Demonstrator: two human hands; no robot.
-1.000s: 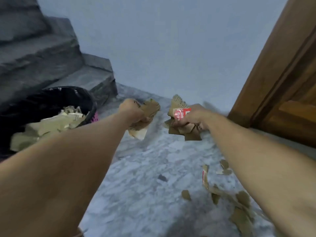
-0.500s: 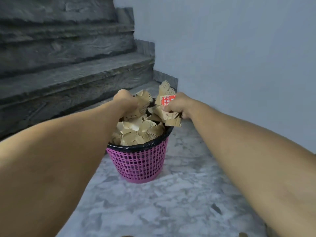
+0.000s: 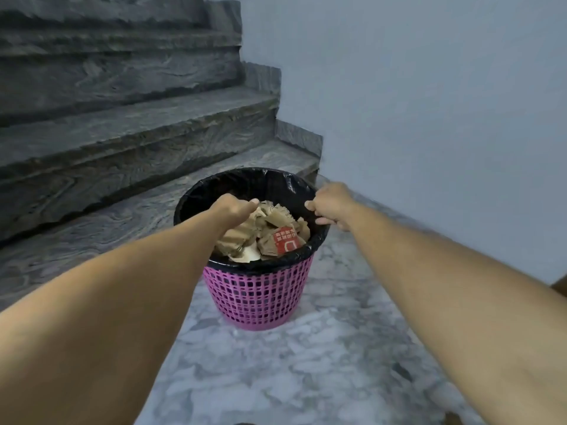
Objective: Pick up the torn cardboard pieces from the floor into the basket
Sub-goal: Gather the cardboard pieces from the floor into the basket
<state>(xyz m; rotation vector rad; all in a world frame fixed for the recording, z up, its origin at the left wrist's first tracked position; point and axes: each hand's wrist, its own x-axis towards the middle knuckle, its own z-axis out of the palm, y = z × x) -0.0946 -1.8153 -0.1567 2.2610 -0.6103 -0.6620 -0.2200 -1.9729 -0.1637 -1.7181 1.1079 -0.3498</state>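
The pink mesh basket (image 3: pixel 257 299) with a black liner stands on the marble floor at the foot of the stairs. A heap of torn brown cardboard pieces (image 3: pixel 267 228) fills it, and one piece with a red printed label (image 3: pixel 287 243) lies on top at the right. My left hand (image 3: pixel 231 208) hangs over the heap with its fingers curled down onto the pieces; the back of the hand hides whether they grip one. My right hand (image 3: pixel 333 207) hovers over the basket's right rim, fingers loosely apart and empty.
Dark stone stairs (image 3: pixel 122 124) rise at the left and behind the basket. A pale wall (image 3: pixel 429 118) runs along the right. Grey-white marble floor (image 3: pixel 291 378) spreads in front. A brown door corner (image 3: pixel 561 285) shows at the right edge.
Both hands carried bunches of cardboard from the floor to over the basket. The right hand's bunch, with the red-labelled piece, now lies inside. My view has swung left to the basket.
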